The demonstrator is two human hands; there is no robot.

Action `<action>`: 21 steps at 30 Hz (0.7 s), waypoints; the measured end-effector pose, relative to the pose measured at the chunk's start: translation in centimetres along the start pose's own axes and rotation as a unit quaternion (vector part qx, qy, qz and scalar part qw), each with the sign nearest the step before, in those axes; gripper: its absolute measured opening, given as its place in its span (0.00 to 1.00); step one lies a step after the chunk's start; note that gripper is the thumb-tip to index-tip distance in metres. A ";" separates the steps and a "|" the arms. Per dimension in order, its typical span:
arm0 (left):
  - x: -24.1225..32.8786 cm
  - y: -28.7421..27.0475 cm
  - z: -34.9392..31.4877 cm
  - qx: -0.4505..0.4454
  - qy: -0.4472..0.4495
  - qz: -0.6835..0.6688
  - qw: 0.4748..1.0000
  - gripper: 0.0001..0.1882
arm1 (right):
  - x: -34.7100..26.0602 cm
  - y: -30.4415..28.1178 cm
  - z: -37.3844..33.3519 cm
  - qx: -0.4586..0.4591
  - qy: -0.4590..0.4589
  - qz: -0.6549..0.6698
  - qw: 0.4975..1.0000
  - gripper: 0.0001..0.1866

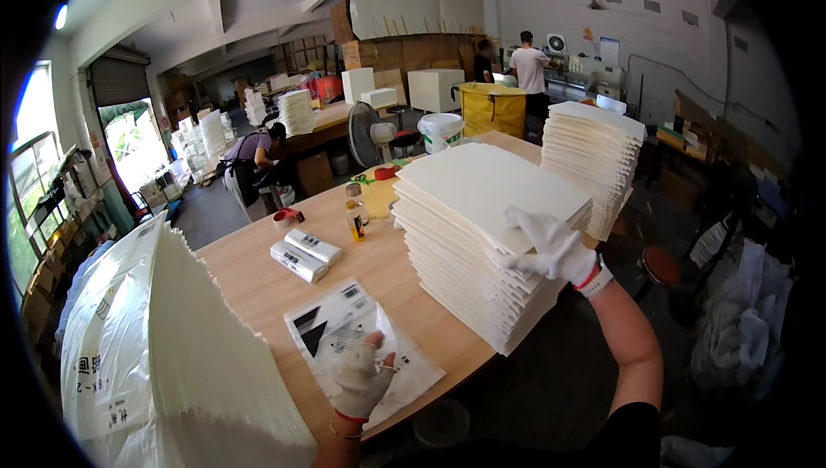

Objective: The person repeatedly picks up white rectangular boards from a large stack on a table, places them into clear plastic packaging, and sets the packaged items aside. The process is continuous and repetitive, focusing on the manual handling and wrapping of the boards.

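Note:
My left hand (363, 382), in a white glove with bare fingertips, rests over a clear plastic bag (344, 317) printed in black, lying flat near the table edge. Its visible fingertips are apart. My right hand (552, 249), also gloved, is at the near right corner of a tall stack of white paper sheets (482, 184). Those fingers are spread against the stack's upper edge, and none of them visibly closes on a sheet. The stack's layers sit slightly staggered.
A large stack in printed plastic (116, 330) stands at left. On the wooden table (249, 296) are plastic-wrapped packs (305, 253), a small bottle (354, 220) and a tape roll (288, 217). Another paper stack (594, 154) rises behind right. People (529, 68) work farther off.

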State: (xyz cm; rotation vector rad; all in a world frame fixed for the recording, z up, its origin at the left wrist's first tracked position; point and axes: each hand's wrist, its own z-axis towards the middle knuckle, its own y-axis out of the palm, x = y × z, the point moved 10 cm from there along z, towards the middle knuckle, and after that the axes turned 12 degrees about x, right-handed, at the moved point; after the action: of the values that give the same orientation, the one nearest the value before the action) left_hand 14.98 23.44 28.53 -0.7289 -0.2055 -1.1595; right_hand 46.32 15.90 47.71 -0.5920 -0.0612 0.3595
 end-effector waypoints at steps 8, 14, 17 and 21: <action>10.7 7.3 2.8 -0.248 -0.181 -0.438 0.845 0.25 | -1.7 -2.7 1.9 0.084 -0.089 -0.133 0.984 0.09; 13.7 5.4 4.2 -0.256 -0.497 -0.619 0.552 0.33 | -20.4 -5.2 2.3 -0.252 -0.211 0.206 0.922 0.15; 15.2 1.7 4.1 -0.297 -0.456 -0.593 0.593 0.37 | -6.8 -7.3 -2.3 -0.151 0.077 0.290 0.942 0.14; 12.1 -2.1 4.1 -0.278 -0.361 -0.457 0.764 0.41 | 2.3 -4.5 -12.2 -0.061 0.437 0.329 0.835 0.12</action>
State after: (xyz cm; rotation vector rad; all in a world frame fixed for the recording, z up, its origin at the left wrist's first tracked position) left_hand 18.92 16.31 38.62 -1.7185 -0.9849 -1.8423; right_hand 51.80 6.67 39.99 -0.8532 1.0398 0.7237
